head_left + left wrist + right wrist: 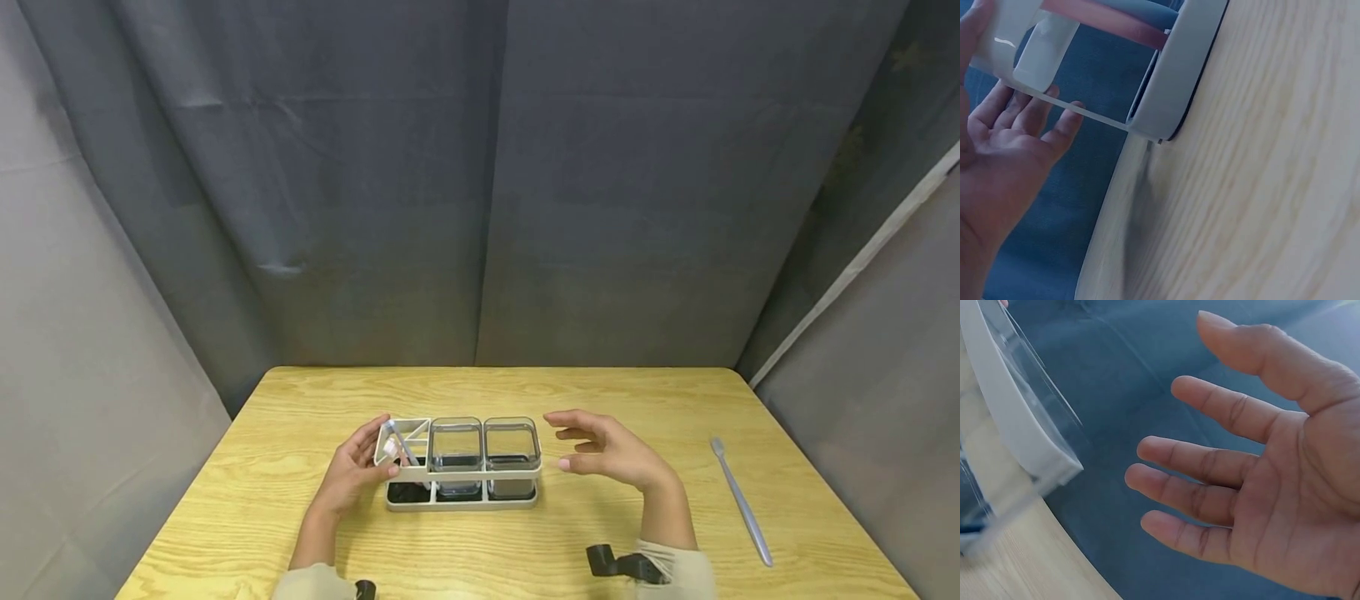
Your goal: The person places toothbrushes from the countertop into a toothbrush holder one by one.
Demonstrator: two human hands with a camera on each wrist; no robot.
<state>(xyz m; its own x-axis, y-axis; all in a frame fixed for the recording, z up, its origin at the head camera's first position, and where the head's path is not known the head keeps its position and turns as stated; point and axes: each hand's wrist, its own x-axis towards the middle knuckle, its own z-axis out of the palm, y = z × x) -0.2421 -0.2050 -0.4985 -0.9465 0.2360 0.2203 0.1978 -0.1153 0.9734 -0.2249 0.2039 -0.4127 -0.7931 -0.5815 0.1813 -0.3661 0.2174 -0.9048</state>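
Near the middle of the wooden surface (300, 417), long axis parallel to the front edge: a white rack (461, 479) with two clear cups (483, 450), left hand (352, 471) touching its left end with relaxed fingers, right hand (611, 454) open just beside its right end.
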